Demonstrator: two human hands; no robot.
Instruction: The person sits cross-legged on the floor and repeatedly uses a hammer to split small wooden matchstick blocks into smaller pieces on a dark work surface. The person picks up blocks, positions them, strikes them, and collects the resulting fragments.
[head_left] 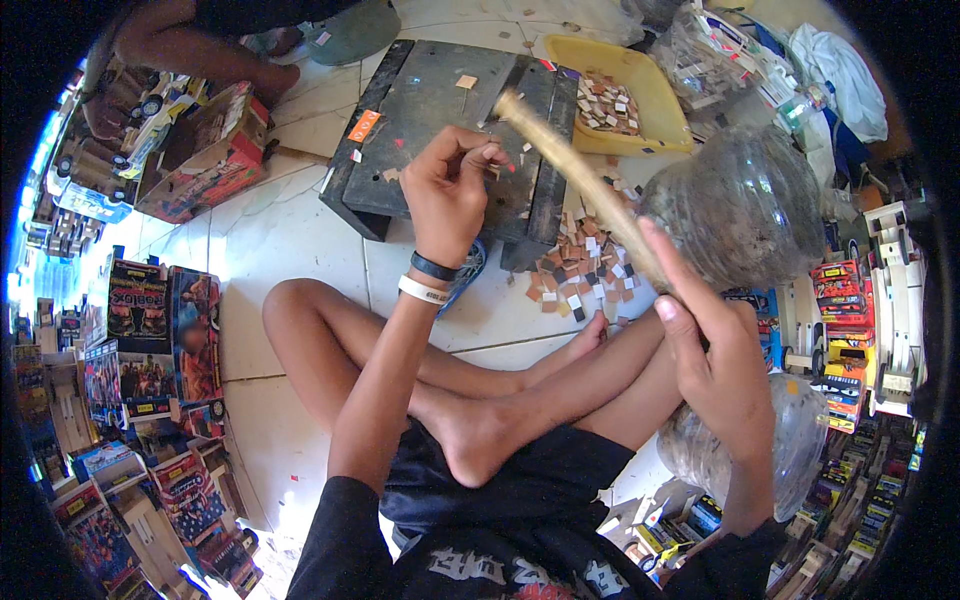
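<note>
My left hand [450, 190] is over a low black wooden bench [425, 95], its thumb and fingertips pinched together. A small red bit shows by those fingertips; whether they hold it I cannot tell. In my right hand [715, 370] is a long pale wooden stick or tool handle [585, 185], slightly blurred. It slants up and left, and its far end is over the bench near a dark slot; whether a head is fixed there I cannot make out. On the bench top are a small tan square [466, 82] and an orange label piece [364, 126].
Many small brown, white and black squares [585, 265] are strewn right of the bench. A yellow basin [665, 125] holds more. Bulging clear plastic bags [745, 200] stand at right. Toy trucks and a red box [205, 150] line the left. Another person's leg [190, 50] is at upper left.
</note>
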